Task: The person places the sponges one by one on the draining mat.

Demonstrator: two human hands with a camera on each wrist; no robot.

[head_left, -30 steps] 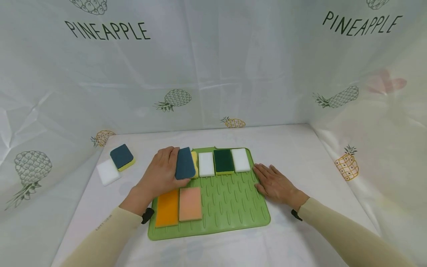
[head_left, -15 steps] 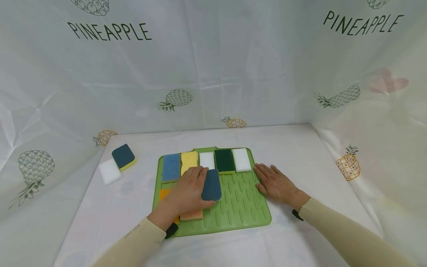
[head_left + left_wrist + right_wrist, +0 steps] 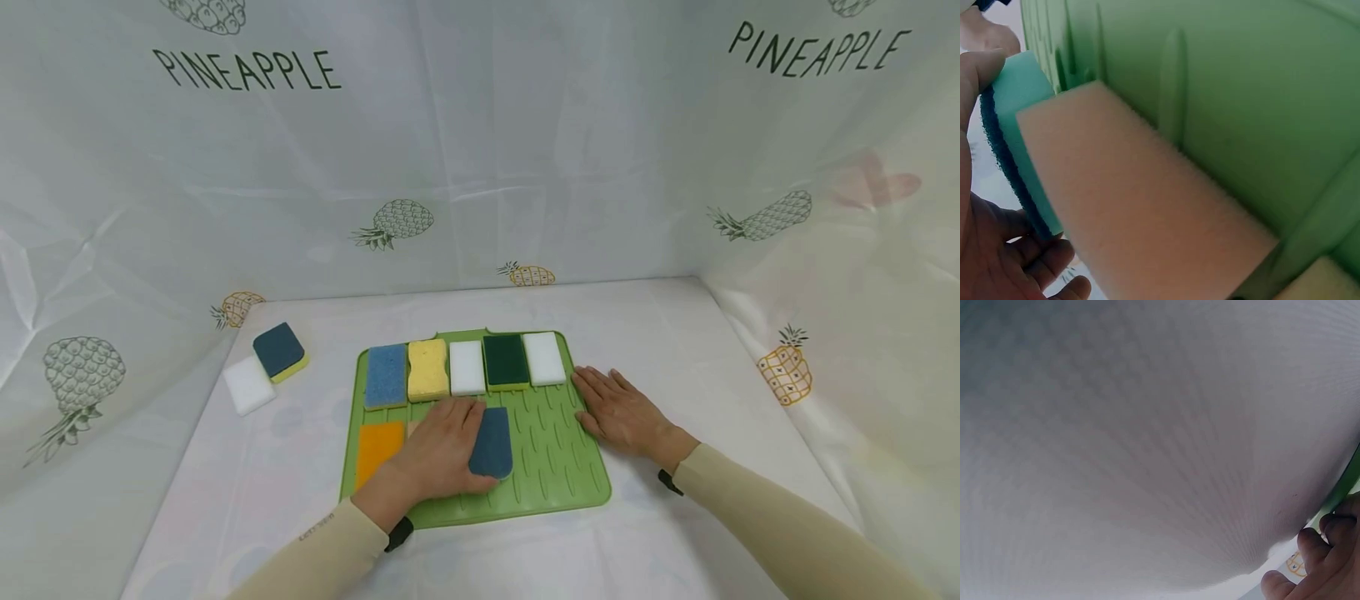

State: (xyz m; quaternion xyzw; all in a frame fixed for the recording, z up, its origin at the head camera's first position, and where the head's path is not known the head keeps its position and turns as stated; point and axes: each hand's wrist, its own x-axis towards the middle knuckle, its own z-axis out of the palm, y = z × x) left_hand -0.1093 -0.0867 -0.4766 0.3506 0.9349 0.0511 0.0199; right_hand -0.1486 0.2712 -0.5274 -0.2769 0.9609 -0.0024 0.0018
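My left hand grips a sponge by its sides, thumb at the near end, over the front row of the green ridged mat. In the left wrist view this sponge has a teal foam body and a dark scouring face. Beside it lies a peach sponge, mostly covered by my hand in the head view. An orange sponge sits left of that, partly hidden. My right hand rests flat with its fingertips at the mat's right edge.
Along the mat's back row stand a blue sponge, a yellow sponge, a white sponge, a dark green sponge and another white sponge. Off the mat at left lie a navy-topped sponge and a white block.
My left hand has carried the dark-topped sponge from above the mat's back left, rightward and toward me, down to the front row beside the peach sponge. My right hand stays put.
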